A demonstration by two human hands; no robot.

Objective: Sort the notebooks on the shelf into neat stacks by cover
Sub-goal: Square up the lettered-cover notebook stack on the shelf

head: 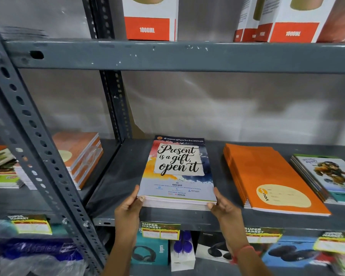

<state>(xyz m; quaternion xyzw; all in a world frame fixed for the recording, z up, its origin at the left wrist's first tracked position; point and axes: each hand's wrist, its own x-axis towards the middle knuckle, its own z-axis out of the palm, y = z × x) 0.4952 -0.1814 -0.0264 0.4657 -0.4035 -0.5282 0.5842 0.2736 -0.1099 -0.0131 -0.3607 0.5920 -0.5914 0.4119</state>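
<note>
1. While both hands grip its near corners, the "Present is a gift" notebook stack [177, 176] lies flat on the grey shelf [116, 176], its near edge close to the shelf's front lip.
2. The left hand [128, 208] pinches the stack's near-left corner, thumb on the cover; its other fingers are hidden beneath.
3. The right hand [222, 206] clamps the near-right corner, thumb along the side edge, and a red thread [242, 252] circles its wrist.
4. Well apart to the right sits the orange notebook stack [267, 176]; beyond it the cartoon-cover stack [331, 176] is cut off by the frame edge.
5. Past the upright post [38, 140], more notebooks [82, 154] are partly hidden and blurred.
6. Small print on the held cover is unreadable.
</note>
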